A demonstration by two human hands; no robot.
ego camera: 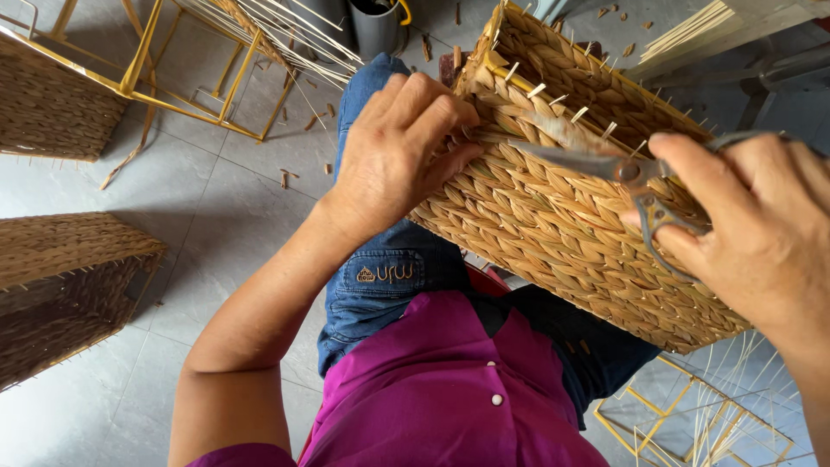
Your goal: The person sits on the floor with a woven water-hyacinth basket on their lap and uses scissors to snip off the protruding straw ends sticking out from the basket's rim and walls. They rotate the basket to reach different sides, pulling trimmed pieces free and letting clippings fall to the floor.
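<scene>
- Trimming is the step in hand, I'd say: the woven basket sits tipped on the person's lap, across the jeans, with one side wall facing up at the camera.
- Right hand has its fingers clenched through the handles of a pair of grey scissors, blades lying flat on the weave and pointing toward the left hand.
- Left hand is pressed on the basket's near corner, fingers curled down and grasping the braided edge to steady it; looks like they pinch a strand right at the blade tips, though that bit is hard to make out.
- Next move, my guess, calls for keeping the blades tight against the weave so only the loose end gets cut, not the braid itself.
- Basket looks like thick straw-coloured braid in a chevron pattern, with lots of pale thin stick ends poking out along the rims.
- Further off on the grey tile floor: two more woven baskets, a yellow wire frame, scattered offcuts.
</scene>
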